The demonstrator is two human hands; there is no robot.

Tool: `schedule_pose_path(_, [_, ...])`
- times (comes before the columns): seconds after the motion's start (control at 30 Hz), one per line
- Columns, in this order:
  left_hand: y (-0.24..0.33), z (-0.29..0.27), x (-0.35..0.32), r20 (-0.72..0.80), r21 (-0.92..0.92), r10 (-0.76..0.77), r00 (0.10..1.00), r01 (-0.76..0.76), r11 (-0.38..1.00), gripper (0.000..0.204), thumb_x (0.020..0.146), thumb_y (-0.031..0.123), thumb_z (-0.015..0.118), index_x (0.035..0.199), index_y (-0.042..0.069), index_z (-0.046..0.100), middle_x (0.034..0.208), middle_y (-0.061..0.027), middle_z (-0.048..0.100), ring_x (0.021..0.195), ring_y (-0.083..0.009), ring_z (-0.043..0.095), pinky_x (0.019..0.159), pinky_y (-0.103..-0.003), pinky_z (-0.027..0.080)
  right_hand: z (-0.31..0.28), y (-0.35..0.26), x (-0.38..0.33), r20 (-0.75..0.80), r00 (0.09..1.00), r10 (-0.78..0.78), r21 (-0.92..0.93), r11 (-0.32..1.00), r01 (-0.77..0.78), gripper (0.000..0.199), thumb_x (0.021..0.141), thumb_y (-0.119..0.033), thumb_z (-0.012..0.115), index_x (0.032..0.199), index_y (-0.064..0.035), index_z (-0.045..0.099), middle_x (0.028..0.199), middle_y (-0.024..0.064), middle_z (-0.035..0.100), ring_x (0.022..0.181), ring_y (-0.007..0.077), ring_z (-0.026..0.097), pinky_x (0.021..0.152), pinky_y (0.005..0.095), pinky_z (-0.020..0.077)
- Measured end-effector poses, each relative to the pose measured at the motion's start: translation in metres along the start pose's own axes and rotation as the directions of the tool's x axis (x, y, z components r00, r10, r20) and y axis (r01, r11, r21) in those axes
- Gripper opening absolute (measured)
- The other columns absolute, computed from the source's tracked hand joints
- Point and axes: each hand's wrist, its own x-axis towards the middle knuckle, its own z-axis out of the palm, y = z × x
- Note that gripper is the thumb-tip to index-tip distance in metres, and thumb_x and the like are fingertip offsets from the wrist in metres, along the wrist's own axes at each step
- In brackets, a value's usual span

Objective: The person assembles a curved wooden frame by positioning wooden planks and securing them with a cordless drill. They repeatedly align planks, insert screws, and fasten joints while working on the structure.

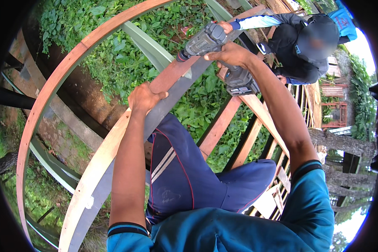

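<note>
My right hand (231, 55) is wrapped round the handle of a grey cordless drill (205, 41), whose battery hangs below my wrist. The drill's nose points down and left onto a reddish-brown wooden board (172, 74); its bit tip is too small to make out. My left hand (146, 98) grips the near end of that board, thumb along its edge. The board lies along the top of a curved dark grey beam (166, 103). A paler strip of wood (98, 168) continues along the beam below my left hand.
Another curved wooden rail (63, 69) arcs on the left, joined by a green metal brace (149, 46). A crouching co-worker (300, 48) in dark clothes reaches toward the beam's far end. Wooden joists (222, 126) lie right of my legs, above green plants (113, 54).
</note>
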Motion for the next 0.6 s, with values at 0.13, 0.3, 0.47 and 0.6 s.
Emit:
schedule_pose_path(0.13, [-0.001,0.002,-0.001,-0.066,-0.042,0.013,0.998,-0.016,0.999,0.07,0.067,0.059,0.089,0.103,0.002,0.075,0.101,-0.0213,0.077,0.098,-0.0351,0.075,0.087,-0.047,0.057,-0.002,0.007,0.016,-0.016,1.0,-0.017,-0.075,0.997,0.016,0.054,0.087,-0.049,0.082,0.112,-0.0024,0.076,0.08,0.0101,0.071,0.066,0.0168,0.065,0.061,0.0345,0.0513])
schedule_pose_path(0.3, [0.001,0.002,0.001,-0.038,-0.048,-0.01,0.999,0.008,0.999,0.069,0.067,0.059,0.089,0.104,0.002,0.075,0.102,-0.0211,0.077,0.098,-0.035,0.075,0.088,-0.046,0.057,0.001,0.015,0.02,-0.073,0.997,-0.008,0.034,0.999,0.011,0.056,0.086,-0.06,0.077,0.093,-0.0043,0.082,0.069,0.0109,0.069,0.062,0.0189,0.067,0.062,0.0363,0.0521])
schedule_pose_path(0.47, [0.002,0.002,-0.001,-0.063,-0.018,0.004,0.998,-0.005,1.0,0.069,0.068,0.059,0.088,0.104,0.003,0.074,0.103,-0.0203,0.077,0.099,-0.0348,0.075,0.088,-0.046,0.057,0.006,0.014,0.027,-0.175,0.985,0.007,-0.037,0.999,-0.014,0.057,0.083,-0.058,0.074,0.093,-0.0024,0.081,0.067,0.0117,0.072,0.065,0.02,0.069,0.065,0.0338,0.0529])
schedule_pose_path(0.6, [0.0,0.003,0.0,-0.038,-0.029,-0.001,0.999,0.0,1.0,0.069,0.068,0.059,0.088,0.104,0.003,0.075,0.104,-0.0202,0.077,0.1,-0.0348,0.074,0.089,-0.047,0.057,0.004,0.013,0.033,-0.261,0.964,0.052,-0.121,0.989,-0.086,0.056,0.082,-0.056,0.075,0.09,-0.001,0.079,0.067,0.0116,0.073,0.067,0.0209,0.07,0.069,0.0329,0.0535])
